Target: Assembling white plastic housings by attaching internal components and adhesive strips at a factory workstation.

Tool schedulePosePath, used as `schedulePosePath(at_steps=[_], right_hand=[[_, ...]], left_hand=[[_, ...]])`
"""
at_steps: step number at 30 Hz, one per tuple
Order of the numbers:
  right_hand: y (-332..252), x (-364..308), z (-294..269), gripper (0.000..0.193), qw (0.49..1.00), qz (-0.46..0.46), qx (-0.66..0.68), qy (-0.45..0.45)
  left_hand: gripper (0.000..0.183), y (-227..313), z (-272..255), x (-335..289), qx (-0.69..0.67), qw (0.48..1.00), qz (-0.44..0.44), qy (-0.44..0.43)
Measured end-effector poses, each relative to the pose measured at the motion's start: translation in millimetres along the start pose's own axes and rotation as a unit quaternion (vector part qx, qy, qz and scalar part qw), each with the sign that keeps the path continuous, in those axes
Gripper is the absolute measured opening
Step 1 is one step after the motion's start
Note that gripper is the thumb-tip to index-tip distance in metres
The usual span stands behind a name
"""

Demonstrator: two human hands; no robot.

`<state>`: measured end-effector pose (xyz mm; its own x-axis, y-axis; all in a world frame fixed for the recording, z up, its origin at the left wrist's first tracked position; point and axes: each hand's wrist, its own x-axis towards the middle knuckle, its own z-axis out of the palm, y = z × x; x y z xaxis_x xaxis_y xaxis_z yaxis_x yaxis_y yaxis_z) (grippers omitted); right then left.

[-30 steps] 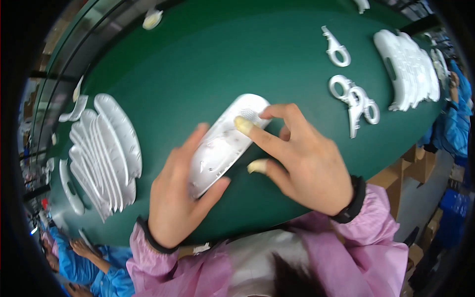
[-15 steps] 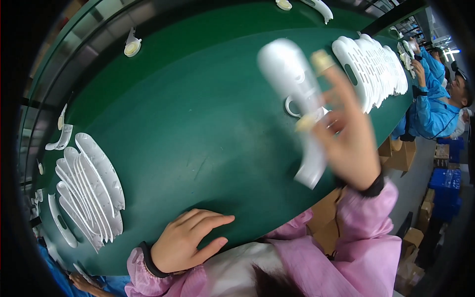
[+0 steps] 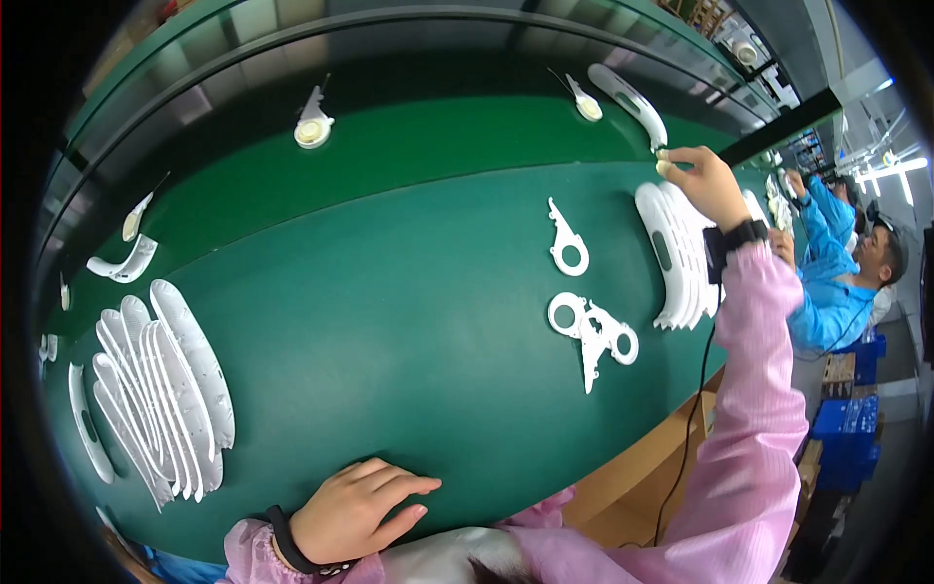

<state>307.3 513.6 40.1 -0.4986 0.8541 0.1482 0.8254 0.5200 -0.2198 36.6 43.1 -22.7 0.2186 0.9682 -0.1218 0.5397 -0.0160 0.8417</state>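
My left hand (image 3: pixel 360 511) rests palm down near the front edge of the green table (image 3: pixel 389 292), fingers spread and holding nothing. My right hand (image 3: pixel 705 185) is stretched out to the far right, with pale covers on its fingertips. Its thumb and forefinger pinch the near end of a white curved plastic shell (image 3: pixel 632 102), which lies on the far green strip. Below that forearm and hand stands a row of slotted white shells (image 3: pixel 671 253), partly hidden. White flat ring parts with pointed arms lie nearby: a single one (image 3: pixel 568 243) and an overlapping group (image 3: pixel 592 336).
Nested white shells (image 3: pixel 165 389) lie at the left, beside a slotted shell (image 3: pixel 89 423). Along the far strip (image 3: pixel 438 146) are small ring-ended parts (image 3: pixel 311 127) with thin wires. A dark post (image 3: pixel 778 127) and co-workers in blue (image 3: pixel 842 282) are at the right; a cardboard box (image 3: pixel 632 477) stands below.
My right hand has moved away to the far right. The white piece it carried over the table is no longer in it. Ring parts formerly behind it now show. My left hand stays put.
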Motion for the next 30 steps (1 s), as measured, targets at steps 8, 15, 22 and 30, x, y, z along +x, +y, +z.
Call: schedulePosePath(at_steps=[8, 15, 22, 30], right_hand=[[152, 142, 57, 0.065, 0.943, 0.017, -0.166, -0.287], [178, 144, 28, 0.088, 0.895, 0.268, 0.268, -0.233], [296, 190, 37, 0.071, 0.963, 0.177, 0.025, -0.201], [139, 180, 103, 0.056, 0.957, 0.178, -0.097, -0.208]], left_hand=[[0.03, 1, 11, 3, 0.06, 0.997, 0.042, 0.008], [0.029, -15, 19, 2, 0.036, 0.998, 0.052, 0.027], [0.028, -20, 24, 16, 0.053, 0.994, 0.093, 0.04], [0.026, -7, 33, 6, 0.032, 0.998, 0.037, 0.028]])
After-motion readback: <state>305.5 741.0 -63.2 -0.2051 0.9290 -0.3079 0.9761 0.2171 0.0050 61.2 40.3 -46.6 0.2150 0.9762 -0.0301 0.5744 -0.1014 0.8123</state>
